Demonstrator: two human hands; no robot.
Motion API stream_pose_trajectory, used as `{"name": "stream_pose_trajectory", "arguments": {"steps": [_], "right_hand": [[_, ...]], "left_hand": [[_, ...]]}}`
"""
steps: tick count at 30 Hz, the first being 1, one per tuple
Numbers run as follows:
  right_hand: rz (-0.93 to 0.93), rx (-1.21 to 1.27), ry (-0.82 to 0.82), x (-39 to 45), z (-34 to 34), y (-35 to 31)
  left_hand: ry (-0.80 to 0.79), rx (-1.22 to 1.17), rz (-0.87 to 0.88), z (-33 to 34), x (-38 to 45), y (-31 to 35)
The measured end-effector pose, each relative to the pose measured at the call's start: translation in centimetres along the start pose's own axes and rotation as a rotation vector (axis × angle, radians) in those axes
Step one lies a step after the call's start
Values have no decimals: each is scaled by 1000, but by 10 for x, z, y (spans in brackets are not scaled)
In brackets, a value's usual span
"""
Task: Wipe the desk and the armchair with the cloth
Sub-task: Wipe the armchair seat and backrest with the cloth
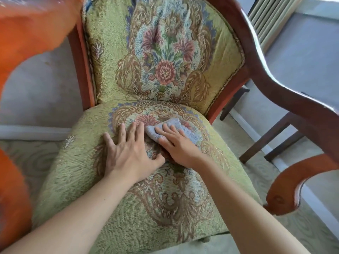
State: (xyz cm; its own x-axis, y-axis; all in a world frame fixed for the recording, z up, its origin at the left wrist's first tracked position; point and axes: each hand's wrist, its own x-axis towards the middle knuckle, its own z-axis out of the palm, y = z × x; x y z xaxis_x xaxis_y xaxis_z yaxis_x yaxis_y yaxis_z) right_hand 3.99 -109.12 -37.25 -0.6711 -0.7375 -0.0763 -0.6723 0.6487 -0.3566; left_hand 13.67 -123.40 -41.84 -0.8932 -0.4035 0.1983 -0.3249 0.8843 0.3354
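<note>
At nine o'clock a blurred, glossy orange-brown wooden armrest (pixel 27 33) curves down the frame edge, too close to read sharply. Next comes the armchair's padded seat of green woven tapestry (pixel 77 176), coarse-ribbed and patterned with gold scrolls and pink flowers; its weave will likely drag at anything pulled across it and give softly under pressure.

The left hand (pixel 126 151) lies released and flat on the seat near the centre, fingers spread toward twelve o'clock, grasping nothing; it seems to brace or smooth the fabric. Just beside it at three o'clock, the right hand (pixel 177 143) presses flat, fingers extended rather than clenched, on the small pale blue-grey terry cloth (pixel 183 131). The cloth is bunched on the seat's floral medallion, its far edge showing beyond the fingertips.

This cloth looks light, limp and fluffy, so it should crumple and roll under sideways strokes. A flat palm over its middle, or a pinch of its gathered folds, would likely keep it from slipping out.

Toward twelve o'clock rises the upright oval backrest of matching floral tapestry (pixel 165 52), framed in polished reddish wood. At three o'clock the hard, smooth, carved right armrest of dark red-brown wood (pixel 293 110) ends in a scroll. No desk shows, so that part cannot be judged.
</note>
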Motion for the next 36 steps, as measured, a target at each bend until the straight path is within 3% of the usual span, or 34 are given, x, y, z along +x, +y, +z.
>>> {"name": "stream_pose_trajectory", "arguments": {"steps": [5,7,9,11,13,16,18,20,22,24,30,36], "right_hand": [[42,343,-149,-35,-22,-10],[146,644,-190,-49,-37,-3],[267,1024,-127,-59,-53,7],[393,1274,57,-63,-68,21],[470,1340,353,-60,-78,37],[632,1059,772,-44,-84,52],[678,756,850,-29,-76,52],[643,550,705,-13,-55,46],[597,190,376,3,-27,44],[567,-19,246,16,-12,37],[173,-123,145,39,2,1],[-7,101,-78,13,-9,4]], "left_hand": [[-2,-21,14,2,3,-2],[-1,-33,11,3,2,-4],[12,-33,13,5,2,-4],[19,-33,17,5,2,-2],[19,-40,20,6,2,-2],[23,-39,18,7,2,-3],[22,-36,20,7,2,-3],[25,-32,21,8,2,-2],[33,-27,20,9,1,-3],[39,-20,16,9,0,-3],[16,18,6,6,1,0],[-29,63,-1,1,-1,2]]}}
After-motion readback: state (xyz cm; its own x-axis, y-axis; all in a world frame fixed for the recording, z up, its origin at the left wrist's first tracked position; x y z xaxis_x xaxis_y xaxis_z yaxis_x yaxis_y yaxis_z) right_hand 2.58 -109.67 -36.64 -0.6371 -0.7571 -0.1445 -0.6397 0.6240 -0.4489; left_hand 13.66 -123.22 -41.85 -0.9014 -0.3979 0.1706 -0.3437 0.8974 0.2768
